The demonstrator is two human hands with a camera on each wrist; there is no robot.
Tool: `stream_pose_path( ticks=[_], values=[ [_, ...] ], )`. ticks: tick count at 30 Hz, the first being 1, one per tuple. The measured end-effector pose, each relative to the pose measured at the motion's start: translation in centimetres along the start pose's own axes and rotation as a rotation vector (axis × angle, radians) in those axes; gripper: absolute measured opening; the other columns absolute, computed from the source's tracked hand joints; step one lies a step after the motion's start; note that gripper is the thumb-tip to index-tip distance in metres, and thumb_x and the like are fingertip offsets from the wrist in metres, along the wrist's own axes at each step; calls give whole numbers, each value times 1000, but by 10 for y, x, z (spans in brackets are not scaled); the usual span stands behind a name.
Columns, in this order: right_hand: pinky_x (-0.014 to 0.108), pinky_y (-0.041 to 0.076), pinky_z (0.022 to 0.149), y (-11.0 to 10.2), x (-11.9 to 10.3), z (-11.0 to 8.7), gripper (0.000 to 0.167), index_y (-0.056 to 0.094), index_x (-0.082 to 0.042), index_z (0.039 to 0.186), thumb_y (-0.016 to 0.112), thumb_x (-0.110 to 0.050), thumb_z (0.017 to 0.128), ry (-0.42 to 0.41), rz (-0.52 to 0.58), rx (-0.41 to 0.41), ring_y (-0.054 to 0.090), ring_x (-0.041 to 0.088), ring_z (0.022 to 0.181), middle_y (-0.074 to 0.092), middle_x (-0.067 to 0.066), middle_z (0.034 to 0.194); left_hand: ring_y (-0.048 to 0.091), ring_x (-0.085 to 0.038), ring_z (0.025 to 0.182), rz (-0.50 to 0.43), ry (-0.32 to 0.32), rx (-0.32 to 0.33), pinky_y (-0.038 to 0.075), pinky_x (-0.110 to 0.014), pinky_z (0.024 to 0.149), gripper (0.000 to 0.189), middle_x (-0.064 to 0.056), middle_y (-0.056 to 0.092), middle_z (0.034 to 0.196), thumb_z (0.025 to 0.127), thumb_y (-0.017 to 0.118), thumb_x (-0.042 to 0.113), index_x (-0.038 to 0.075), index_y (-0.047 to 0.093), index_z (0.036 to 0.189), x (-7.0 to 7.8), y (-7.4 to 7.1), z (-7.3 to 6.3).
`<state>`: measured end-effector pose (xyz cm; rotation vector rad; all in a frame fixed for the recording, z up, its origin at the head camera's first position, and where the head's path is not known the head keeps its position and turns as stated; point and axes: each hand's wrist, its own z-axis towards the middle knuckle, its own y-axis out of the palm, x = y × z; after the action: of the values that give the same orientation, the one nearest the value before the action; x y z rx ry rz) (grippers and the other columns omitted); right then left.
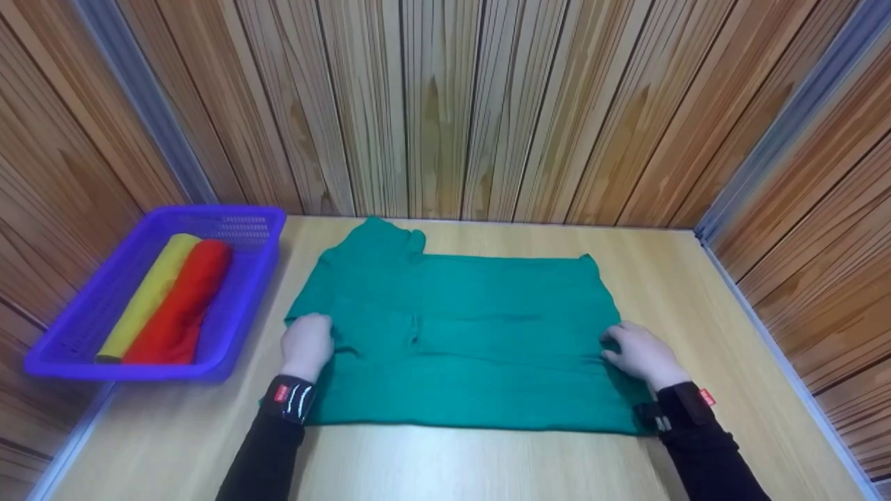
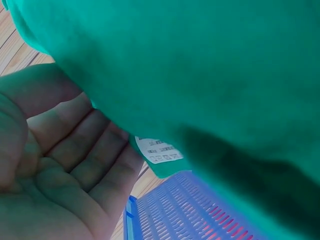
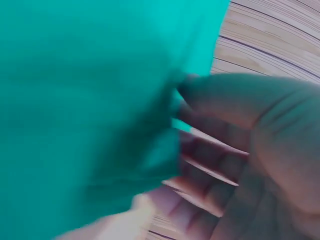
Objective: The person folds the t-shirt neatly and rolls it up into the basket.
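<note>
A green shirt (image 1: 501, 313) lies spread and partly folded on the table, with a few creases and a bunched part at its upper left. My left hand (image 1: 307, 346) grips its left edge; in the left wrist view the thumb and fingers meet at the cloth's border. A white printed label (image 2: 159, 151) shows on the fabric near those fingertips. On the opposite side my right hand (image 1: 644, 353) pinches the right edge between thumb and fingers. The right wrist view shows the thumb on top, fingers partly hidden behind the cloth.
A purple plastic basket (image 1: 243, 327) stands left of the shirt. Inside it lie a yellow cloth roll (image 1: 150, 296) and a red cloth roll (image 1: 182, 306), side by side. Wood-patterned walls (image 1: 431, 104) enclose the table (image 1: 431, 463) at the back and sides.
</note>
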<state>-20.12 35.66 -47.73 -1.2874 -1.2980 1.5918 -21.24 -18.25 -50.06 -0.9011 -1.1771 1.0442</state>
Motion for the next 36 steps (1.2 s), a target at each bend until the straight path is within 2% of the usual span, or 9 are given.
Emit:
stream_pose_path(
  ticks=[4, 11, 17, 23, 28, 31, 36],
  values=[
    [53, 49, 77, -8, 2, 16, 22, 66, 2, 108, 69, -12, 91, -18, 8, -4, 62, 34, 89, 65, 17, 99, 64, -40, 80, -23, -2, -22, 52, -54, 65, 12, -19, 66, 84, 84, 63, -1, 4, 61, 73, -2, -1, 2],
    [59, 43, 92, -11, 11, 44, 30, 62, 7, 118, 63, -12, 95, 25, 69, 15, 57, 45, 108, 62, 26, 113, 63, -35, 76, -65, 37, -97, 50, -52, 64, 19, -13, 63, 77, 79, 65, 1, 9, 55, 66, -6, -15, 15],
    [61, 40, 96, -9, 10, 59, 35, 59, 7, 125, 60, -13, 97, 66, 109, 4, 52, 47, 115, 57, 30, 123, 62, -36, 76, -92, 24, -48, 49, -53, 63, 22, -14, 61, 76, 83, 61, 1, 9, 49, 66, -4, -22, 33],
    [62, 38, 99, 0, 7, 70, 36, 57, 9, 126, 60, -11, 96, 81, 77, 60, 49, 50, 118, 54, 32, 125, 63, -44, 91, -89, 15, 10, 51, -56, 73, 9, -23, 66, 94, 87, 63, 2, 2, 60, 79, 3, -12, 53],
    [62, 36, 102, 6, 6, 76, 37, 57, 9, 126, 61, -9, 94, 84, 47, 103, 47, 51, 120, 53, 33, 128, 63, -43, 88, -67, 8, 37, 51, -55, 72, 7, -22, 65, 91, 87, 63, 2, 1, 62, 80, 6, 0, 61],
    [62, 34, 104, 8, 7, 77, 40, 55, 10, 129, 61, -9, 94, 87, 53, 72, 45, 51, 123, 50, 34, 130, 62, -43, 87, -55, -1, 4, 51, -55, 72, 9, -22, 63, 89, 88, 59, -1, 1, 61, 79, 5, 6, 62],
    [62, 34, 103, 10, 8, 75, 41, 54, 12, 129, 61, -10, 94, 81, 36, 31, 45, 51, 123, 50, 34, 130, 60, -44, 94, -28, -11, -62, 51, -57, 77, 12, -24, 61, 96, 91, 53, -3, -4, 64, 89, 5, 13, 61]
  ],
)
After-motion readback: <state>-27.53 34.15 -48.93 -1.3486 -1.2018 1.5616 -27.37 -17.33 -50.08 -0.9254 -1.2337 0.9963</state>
